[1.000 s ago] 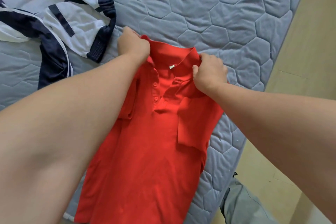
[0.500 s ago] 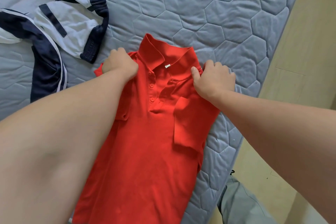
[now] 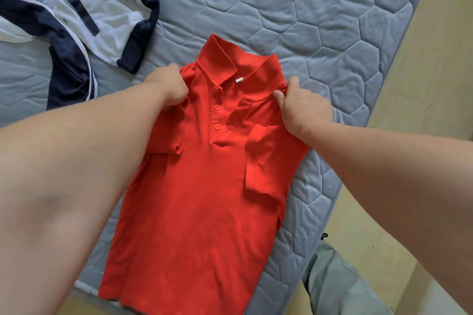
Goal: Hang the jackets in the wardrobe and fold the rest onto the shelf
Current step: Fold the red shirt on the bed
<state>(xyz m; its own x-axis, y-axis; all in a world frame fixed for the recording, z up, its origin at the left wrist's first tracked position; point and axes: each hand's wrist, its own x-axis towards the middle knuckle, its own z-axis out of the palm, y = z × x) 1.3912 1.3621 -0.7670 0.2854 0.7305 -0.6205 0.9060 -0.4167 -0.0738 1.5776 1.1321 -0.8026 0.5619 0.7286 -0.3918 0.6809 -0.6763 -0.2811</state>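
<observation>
Our red shirt (image 3: pixel 204 186) lies flat on the bed (image 3: pixel 307 20), sleeves tucked in. Our left hand (image 3: pixel 167 87) and right hand (image 3: pixel 300 107) each pinch a shoulder. We should pull both sides evenly so the fold comes out neat.

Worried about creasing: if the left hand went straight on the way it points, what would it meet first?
Probably the collar of the red shirt, right beside the shoulder the left hand grips; beyond it, bare mattress. Height is unclear.
</observation>
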